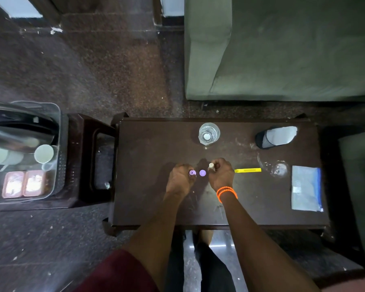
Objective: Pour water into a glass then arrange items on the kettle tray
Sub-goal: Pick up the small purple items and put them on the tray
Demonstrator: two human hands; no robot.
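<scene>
A clear glass [209, 133] holding water stands at the far middle of the dark table [148, 199]. My left hand [180, 178] curls its fingers round a small purple-topped item [192, 172]. A second purple round top [202, 173] sits between my hands. A small white item [211, 166] is pinched in my right hand [221, 174], which has orange bands at the wrist. The clear kettle tray [57, 114] rests on a dark stool at the left. It holds the kettle [19, 127], two pale cups [43, 153] and pink sachet boxes [22, 183].
On the table's right side lie a yellow stick-shaped item [248, 170], a clear glass piece [279, 168], a blue-grey packet [306, 187] and a black mesh holder [274, 137] on its side. A green sofa [282, 49] stands beyond the table.
</scene>
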